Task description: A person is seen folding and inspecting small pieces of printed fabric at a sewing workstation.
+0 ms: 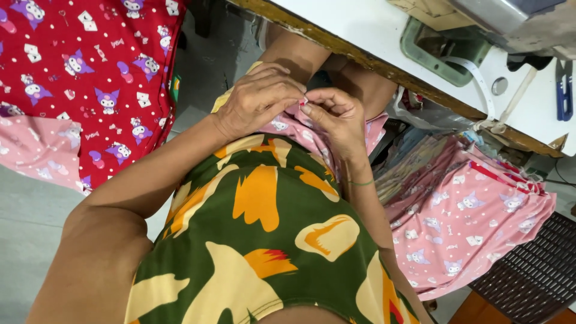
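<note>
Both hands met over the lap, the left hand and right hand each closed in a fingertip pinch on a small red-and-white tag between them, above pink printed fabric.

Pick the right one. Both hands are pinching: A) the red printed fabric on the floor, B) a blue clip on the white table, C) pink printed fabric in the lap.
C: the left hand and right hand meet fingertip to fingertip on the pink printed fabric in the lap.
</note>
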